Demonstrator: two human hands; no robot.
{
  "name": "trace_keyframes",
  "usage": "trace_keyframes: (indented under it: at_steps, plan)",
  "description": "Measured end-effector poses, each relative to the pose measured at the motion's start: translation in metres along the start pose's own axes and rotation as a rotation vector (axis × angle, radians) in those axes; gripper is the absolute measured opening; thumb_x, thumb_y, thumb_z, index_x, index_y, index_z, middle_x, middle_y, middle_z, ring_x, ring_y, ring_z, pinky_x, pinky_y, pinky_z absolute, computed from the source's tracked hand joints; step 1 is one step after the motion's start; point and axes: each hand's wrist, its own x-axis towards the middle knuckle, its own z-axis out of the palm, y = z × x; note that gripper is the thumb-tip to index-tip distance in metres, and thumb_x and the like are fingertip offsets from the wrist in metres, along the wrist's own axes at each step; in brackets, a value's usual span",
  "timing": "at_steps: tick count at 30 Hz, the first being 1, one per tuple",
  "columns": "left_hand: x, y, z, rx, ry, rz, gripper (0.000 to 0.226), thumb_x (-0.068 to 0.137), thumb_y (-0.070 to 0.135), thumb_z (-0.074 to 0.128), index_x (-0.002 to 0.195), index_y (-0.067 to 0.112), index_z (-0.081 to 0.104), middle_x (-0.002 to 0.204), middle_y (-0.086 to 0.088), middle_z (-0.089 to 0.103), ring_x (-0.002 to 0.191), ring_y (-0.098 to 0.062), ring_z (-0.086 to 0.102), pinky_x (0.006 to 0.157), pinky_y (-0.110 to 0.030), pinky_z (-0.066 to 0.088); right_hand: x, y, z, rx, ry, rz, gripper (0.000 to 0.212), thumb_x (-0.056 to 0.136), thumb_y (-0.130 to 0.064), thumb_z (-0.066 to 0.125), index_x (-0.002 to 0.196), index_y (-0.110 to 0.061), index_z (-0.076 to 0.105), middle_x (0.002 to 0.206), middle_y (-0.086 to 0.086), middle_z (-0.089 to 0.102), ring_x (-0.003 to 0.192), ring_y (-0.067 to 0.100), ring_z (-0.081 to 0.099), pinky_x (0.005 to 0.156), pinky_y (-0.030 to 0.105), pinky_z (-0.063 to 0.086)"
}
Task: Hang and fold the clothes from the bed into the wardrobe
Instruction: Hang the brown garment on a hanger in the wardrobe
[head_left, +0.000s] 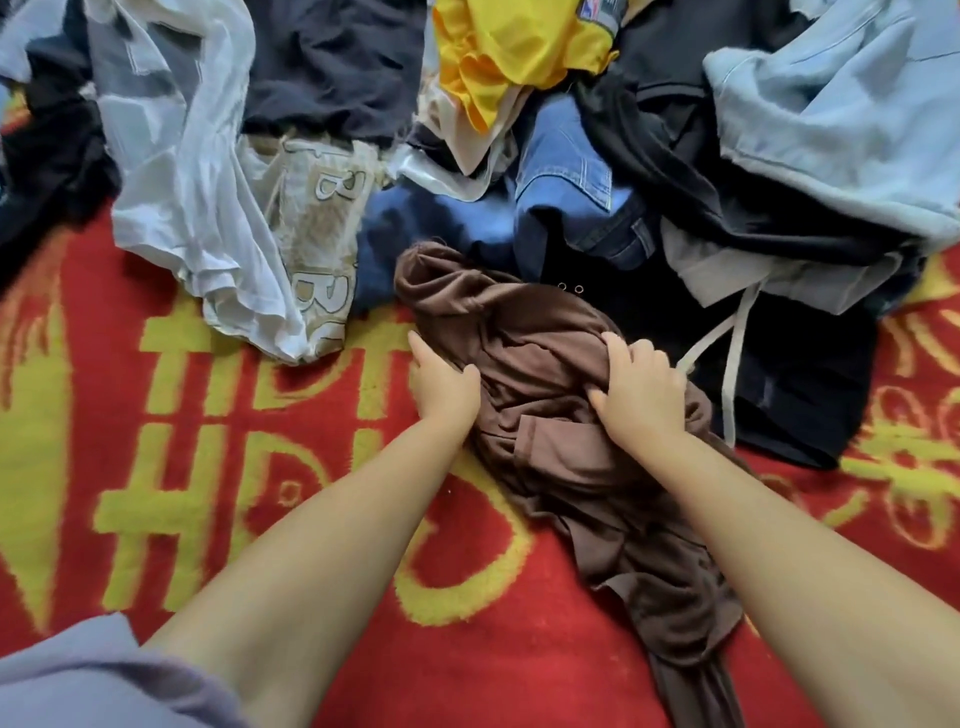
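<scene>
Nearest us, our left hand (444, 387) rests flat-fingered against the brown garment (550, 415) on the red bed cover (208, 467), while our right hand (641, 389) bunches its cloth in curled fingers. We should lift by one edge and shake it flat, clear of the clothes pile (519, 130) beyond our fingertips.

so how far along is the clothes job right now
Nothing looks put away yet; no wardrobe or hanger shows. In hand: both hands are on the brown garment, the right hand bunching it, the left hand at its edge. Left: the whole pile, including the white shirt, yellow top and jeans.
</scene>
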Motion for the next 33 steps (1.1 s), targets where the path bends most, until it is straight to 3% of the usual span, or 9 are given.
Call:
trace_keyframes:
  at_steps: [3,6,11,15,21,23,26,30,33]
  plan:
    - [-0.006,0.000,-0.008,-0.344,-0.117,-0.148,0.037,0.087,0.007,0.054,0.123,-0.001,0.051,0.124,-0.017,0.057,0.116,-0.030,0.054,0.099,-0.039,0.045,-0.012,-0.009,-0.015,0.208,0.011,-0.036,0.043,0.084,-0.028,0.060,0.122,-0.015,0.046,0.113,0.011,0.057,0.106,0.036,0.056,0.086,0.044,0.041]
    - [-0.033,0.004,-0.039,-0.653,-0.223,-0.236,0.013,0.087,0.001,0.050,0.079,0.008,0.058,0.083,-0.011,0.063,0.077,-0.023,0.061,0.068,-0.030,0.050,-0.050,-0.015,-0.033,0.431,0.046,-0.051,0.042,0.079,-0.024,0.064,0.119,-0.019,0.051,0.110,0.004,0.059,0.101,0.032,0.058,0.081,0.038,0.043]
    - [-0.092,0.003,-0.121,-0.827,-0.373,-0.176,0.027,0.084,-0.010,0.037,0.090,0.007,0.057,0.086,-0.010,0.060,0.077,-0.021,0.056,0.065,-0.027,0.043,-0.115,-0.015,-0.063,0.422,-0.073,-0.053,0.036,0.082,-0.024,0.064,0.115,-0.016,0.054,0.111,0.004,0.061,0.104,0.030,0.058,0.078,0.033,0.040]
    - [-0.135,0.021,-0.191,-0.861,-0.541,-0.114,0.024,0.090,0.002,0.040,0.105,0.008,0.058,0.089,-0.008,0.062,0.074,-0.017,0.059,0.060,-0.025,0.048,-0.131,-0.039,-0.121,0.525,-0.056,-0.043,0.008,0.087,-0.019,0.055,0.087,-0.012,0.051,0.078,0.007,0.059,0.081,0.030,0.056,0.066,0.036,0.034]
    - [-0.210,0.020,-0.312,-0.957,-0.649,0.086,0.043,0.085,0.026,0.060,0.119,-0.001,0.058,0.108,-0.019,0.067,0.092,-0.025,0.067,0.077,-0.031,0.057,-0.170,-0.081,-0.188,0.563,-0.085,-0.166,0.022,0.093,-0.016,0.047,0.071,-0.013,0.049,0.072,0.004,0.056,0.077,0.024,0.053,0.063,0.033,0.028]
    - [-0.248,0.020,-0.352,-0.852,-0.597,0.226,0.047,0.085,0.022,0.061,0.125,-0.001,0.055,0.121,-0.022,0.062,0.105,-0.030,0.061,0.085,-0.032,0.053,-0.189,-0.091,-0.205,0.536,-0.139,-0.239,0.020,0.092,-0.014,0.046,0.074,-0.009,0.052,0.074,0.005,0.057,0.078,0.023,0.053,0.062,0.032,0.028]
    - [-0.313,0.017,-0.401,-0.685,-0.428,0.375,0.031,0.080,0.022,0.069,0.108,0.010,0.070,0.106,-0.015,0.070,0.088,-0.019,0.067,0.076,-0.025,0.056,-0.221,-0.105,-0.234,0.468,-0.236,-0.384,0.016,0.088,-0.010,0.047,0.074,-0.016,0.053,0.076,0.001,0.059,0.080,0.021,0.055,0.061,0.027,0.036]
    - [-0.406,0.006,-0.432,-0.432,-0.206,0.570,0.017,0.080,0.020,0.072,0.097,0.019,0.073,0.092,-0.002,0.072,0.083,-0.009,0.066,0.073,-0.017,0.052,-0.271,-0.115,-0.263,0.180,-0.395,-0.647,0.035,0.086,-0.013,0.052,0.119,-0.016,0.059,0.111,0.001,0.065,0.098,0.014,0.058,0.079,0.021,0.043]
    - [-0.466,-0.009,-0.443,-0.177,0.002,0.690,0.025,0.079,0.006,0.064,0.094,0.024,0.072,0.092,0.006,0.071,0.084,0.000,0.063,0.077,-0.011,0.045,-0.309,-0.138,-0.290,-0.014,-0.465,-0.857,0.063,0.091,-0.024,0.057,0.148,-0.024,0.030,0.140,0.005,0.049,0.121,0.018,0.053,0.098,0.028,0.044]
